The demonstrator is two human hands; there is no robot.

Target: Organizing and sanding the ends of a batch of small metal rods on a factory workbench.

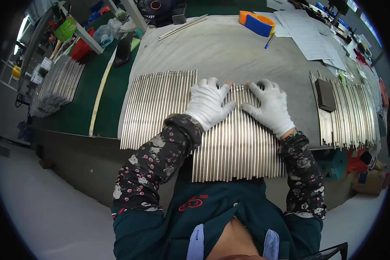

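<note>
Many thin metal rods lie side by side in front of me, their near ends jutting past the table's front edge. My left hand, in a white glove with a bare fingertip showing, rests on their upper left part with fingers apart. Across from it my right hand, gloved the same way, lies spread over the upper right part. Neither hand is closed around a rod. Directly to the left is another row of metal rods, set farther back, with my left wrist beside it.
At the right, a dark block lies on more rods. A few loose rods, a blue-and-orange band, a pen and papers lie toward the back. Stacked rods and a phone are at the left.
</note>
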